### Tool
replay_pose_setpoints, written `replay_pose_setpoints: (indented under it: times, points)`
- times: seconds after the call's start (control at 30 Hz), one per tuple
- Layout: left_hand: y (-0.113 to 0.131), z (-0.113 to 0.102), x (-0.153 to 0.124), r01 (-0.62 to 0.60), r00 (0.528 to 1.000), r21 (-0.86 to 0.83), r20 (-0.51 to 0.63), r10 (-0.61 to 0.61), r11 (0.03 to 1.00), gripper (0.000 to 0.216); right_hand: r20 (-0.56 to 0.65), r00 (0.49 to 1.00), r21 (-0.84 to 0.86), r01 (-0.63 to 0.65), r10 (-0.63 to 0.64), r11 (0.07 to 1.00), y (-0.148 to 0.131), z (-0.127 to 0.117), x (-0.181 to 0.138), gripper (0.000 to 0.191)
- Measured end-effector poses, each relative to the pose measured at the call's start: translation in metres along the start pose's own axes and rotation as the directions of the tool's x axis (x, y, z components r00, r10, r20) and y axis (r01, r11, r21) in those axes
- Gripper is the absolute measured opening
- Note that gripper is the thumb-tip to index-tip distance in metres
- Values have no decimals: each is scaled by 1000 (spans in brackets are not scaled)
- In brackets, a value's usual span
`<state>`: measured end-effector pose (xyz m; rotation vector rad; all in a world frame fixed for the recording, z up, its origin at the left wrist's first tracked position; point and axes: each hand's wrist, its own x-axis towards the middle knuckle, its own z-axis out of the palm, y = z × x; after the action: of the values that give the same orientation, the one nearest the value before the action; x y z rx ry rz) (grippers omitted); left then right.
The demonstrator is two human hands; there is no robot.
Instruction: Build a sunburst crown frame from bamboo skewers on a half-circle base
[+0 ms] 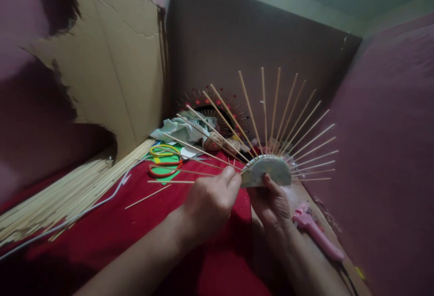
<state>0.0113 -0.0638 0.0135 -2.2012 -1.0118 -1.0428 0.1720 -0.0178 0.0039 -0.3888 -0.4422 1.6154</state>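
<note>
A pale disc [271, 171] with several thin wooden sticks [294, 124] fanning out of its rim is held upright above the red cloth. My right hand [271, 203] grips the disc from below, thumb on its face. At the disc's left edge my left hand [212, 201] is closed, fingers pinched where one of the sticks meets the rim.
A big bundle of loose sticks [64, 196] lies at the left beside a white cable [101, 203]. Yellow and orange scissors [166, 160] rest on green sheets. A pink glue gun [313, 230] lies at the right. A second stick wheel [212, 108], a twine ball [213, 142] and a cloth [185, 128] sit behind.
</note>
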Motion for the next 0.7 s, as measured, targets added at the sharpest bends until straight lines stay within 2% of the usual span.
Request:
replay_pose_setpoints:
  times: [0.13, 0.23, 0.47, 0.57, 0.7]
  points:
    - [3, 5, -4, -5, 992, 10, -123, 6, 1000, 30, -2, 1000, 37, 1, -1, 999, -5, 2, 1, 26]
    - [5, 7, -6, 37, 982, -23, -183, -41, 999, 29, -4, 1000, 41, -2, 2, 999, -8, 0, 2, 24]
    - [12, 10, -4, 69, 987, -50, -140, -75, 996, 29, 84, 996, 12, -10, 9, 1000, -8, -4, 2, 31]
    - [13, 10, -4, 72, 990, -62, -120, -79, 995, 28, 60, 997, 28, -50, 49, 998, -8, -1, 2, 30]
    - [13, 10, -5, 58, 990, -71, -126, -67, 996, 27, 11, 996, 80, -87, 86, 993, -8, 6, -1, 18]
